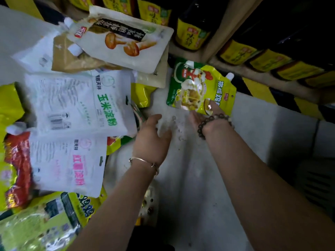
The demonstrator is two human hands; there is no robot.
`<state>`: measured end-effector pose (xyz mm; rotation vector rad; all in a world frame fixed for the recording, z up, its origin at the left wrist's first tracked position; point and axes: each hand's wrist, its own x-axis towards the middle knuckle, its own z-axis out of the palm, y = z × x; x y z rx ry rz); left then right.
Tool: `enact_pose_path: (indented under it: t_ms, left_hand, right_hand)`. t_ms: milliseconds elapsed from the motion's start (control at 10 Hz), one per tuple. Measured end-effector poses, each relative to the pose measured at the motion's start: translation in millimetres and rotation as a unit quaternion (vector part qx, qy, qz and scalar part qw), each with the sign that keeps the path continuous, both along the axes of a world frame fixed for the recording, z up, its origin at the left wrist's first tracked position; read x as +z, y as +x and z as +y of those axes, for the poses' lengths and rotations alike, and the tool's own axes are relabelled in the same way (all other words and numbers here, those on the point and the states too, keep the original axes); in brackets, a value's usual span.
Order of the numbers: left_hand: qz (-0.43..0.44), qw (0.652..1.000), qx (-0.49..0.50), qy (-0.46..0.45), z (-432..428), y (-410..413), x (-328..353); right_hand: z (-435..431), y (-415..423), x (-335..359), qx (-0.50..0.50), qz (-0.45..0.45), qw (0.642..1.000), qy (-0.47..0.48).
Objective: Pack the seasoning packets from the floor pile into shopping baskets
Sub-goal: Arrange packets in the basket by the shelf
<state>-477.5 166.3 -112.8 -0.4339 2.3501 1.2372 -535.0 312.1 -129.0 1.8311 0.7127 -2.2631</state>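
A pile of seasoning packets covers the floor on the left. In it lie a white starch bag with green print point(79, 102), a white starch bag with pink print point(68, 165) and a white mushroom pouch point(123, 40). A green-and-yellow spouted pouch point(199, 87) lies apart at centre right. My right hand point(204, 116), with a bead bracelet, grips that pouch's near edge, thumb on top. My left hand point(152, 140), with a thin bangle, hovers over the bare floor beside the pile with relaxed fingers and holds nothing. No shopping basket is clearly in view.
A low shelf point(235, 67) along the top right carries dark bottles with yellow labels point(192, 35). Yellow-and-black hazard tape point(259, 91) runs along its base. Yellow and red packets point(16, 171) lie at the left edge. A dark ribbed object point(317, 183) sits at the right.
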Motion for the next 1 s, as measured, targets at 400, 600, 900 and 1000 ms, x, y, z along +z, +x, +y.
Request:
enact_pose_path:
  t_ms: [400,600,900,1000]
  left_hand:
    - [0.03,0.987,0.098,0.121,-24.4,2.3,11.5]
    - [-0.071,0.942,0.194,0.265,-47.6,13.3,25.0]
    - [-0.098,0.901,0.224,0.359,-62.7,17.5,42.0]
    - [-0.051,0.9,0.298,0.315,-68.5,17.4,42.0]
  right_hand:
    - [11.5,9.8,24.2,0.099,0.04,0.979,0.175]
    - [8.6,46.5,51.1,0.336,0.161,0.907,0.198]
    - [-33.7,5.6,63.5,0.569,0.256,0.77,0.131]
    - [-52.3,-13.7,62.8,0.621,0.268,0.675,0.296]
